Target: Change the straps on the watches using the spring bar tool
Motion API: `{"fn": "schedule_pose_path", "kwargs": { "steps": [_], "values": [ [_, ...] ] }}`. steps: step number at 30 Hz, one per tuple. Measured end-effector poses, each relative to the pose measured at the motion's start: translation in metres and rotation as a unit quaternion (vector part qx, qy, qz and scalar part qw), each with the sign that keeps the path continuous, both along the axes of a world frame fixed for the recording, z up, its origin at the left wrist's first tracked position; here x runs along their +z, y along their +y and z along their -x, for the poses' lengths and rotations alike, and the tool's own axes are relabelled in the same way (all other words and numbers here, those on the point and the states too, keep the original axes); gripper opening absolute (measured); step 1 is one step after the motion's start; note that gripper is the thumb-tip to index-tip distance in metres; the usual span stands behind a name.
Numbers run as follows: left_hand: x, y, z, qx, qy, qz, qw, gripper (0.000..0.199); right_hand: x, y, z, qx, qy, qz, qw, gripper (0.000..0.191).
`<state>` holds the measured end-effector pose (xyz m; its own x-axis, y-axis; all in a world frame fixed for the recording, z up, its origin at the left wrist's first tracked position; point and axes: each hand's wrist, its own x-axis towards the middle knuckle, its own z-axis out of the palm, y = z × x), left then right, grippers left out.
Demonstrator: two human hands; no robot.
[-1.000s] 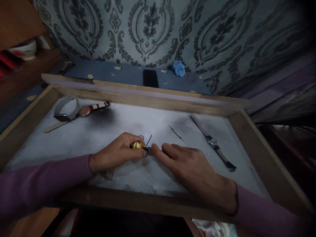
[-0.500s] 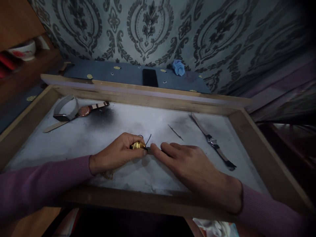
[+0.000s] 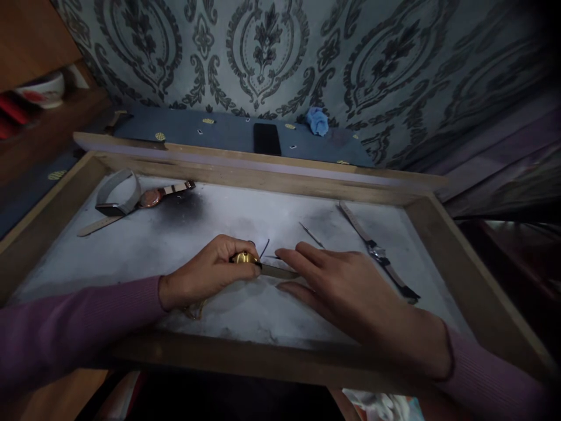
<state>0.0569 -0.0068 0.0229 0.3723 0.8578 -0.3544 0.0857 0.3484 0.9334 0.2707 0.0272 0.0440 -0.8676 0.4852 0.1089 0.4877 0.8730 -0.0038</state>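
My left hand [image 3: 214, 264] is closed around a gold watch [image 3: 244, 258], pinching it between thumb and fingers. A dark strap [image 3: 278, 271] runs from the watch to the right, and its far end passes between the thumb and fingers of my right hand [image 3: 337, 280]. That hand is open, with thumb and forefinger apart. A thin pointed thing shows beside its forefinger; whether the hand touches it is unclear. Just above the watch a thin dark strip [image 3: 264, 249] stands out at a slant. Under my left wrist lies a gold chain-like piece [image 3: 196, 310].
A wooden-rimmed tray [image 3: 263, 178] surrounds the work. In it lie a mesh-band watch [image 3: 118, 196], a copper-coloured watch [image 3: 150, 198], a thin metal tool [image 3: 311, 235] and a silver watch [image 3: 377, 252]. Behind the tray are a black phone [image 3: 266, 138] and blue cloth [image 3: 318, 121].
My right hand has shifted a little to the right, and its thumb and forefinger have parted. More of the strap now shows. My left hand has kept its hold on the watch.
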Motion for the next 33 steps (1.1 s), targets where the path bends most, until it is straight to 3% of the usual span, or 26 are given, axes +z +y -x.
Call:
{"fn": "schedule_pose_path", "kwargs": {
  "steps": [4, 9, 15, 21, 26, 33],
  "values": [
    [0.0, 0.001, 0.001, 0.003, 0.001, -0.017, 1.0, 0.013, 0.002, 0.003, -0.004, -0.062, 0.103, 0.117, 0.986, 0.034],
    [0.002, 0.0, 0.0, -0.005, -0.006, -0.024, 1.0, 0.015, 0.007, 0.007, 0.003, -0.142, 0.191, 0.298, 0.924, 0.029],
    [0.004, -0.002, -0.002, -0.022, 0.005, -0.025, 0.999, 0.015, 0.006, 0.011, 0.019, -0.148, 0.23, 0.534, 0.8, 0.023],
    [0.007, -0.005, -0.002, -0.037, 0.005, -0.032, 0.999, 0.015, 0.002, 0.008, 0.023, -0.161, 0.26, 0.629, 0.715, 0.02],
    [0.006, -0.005, -0.003, -0.054, 0.013, -0.04, 0.998, 0.018, -0.001, 0.005, 0.021, -0.161, 0.272, 0.647, 0.694, 0.023],
    [0.006, -0.005, -0.003, -0.068, 0.001, -0.037, 0.997, 0.018, -0.002, 0.002, 0.02, -0.147, 0.286, 0.628, 0.709, 0.026]
  ]
}}
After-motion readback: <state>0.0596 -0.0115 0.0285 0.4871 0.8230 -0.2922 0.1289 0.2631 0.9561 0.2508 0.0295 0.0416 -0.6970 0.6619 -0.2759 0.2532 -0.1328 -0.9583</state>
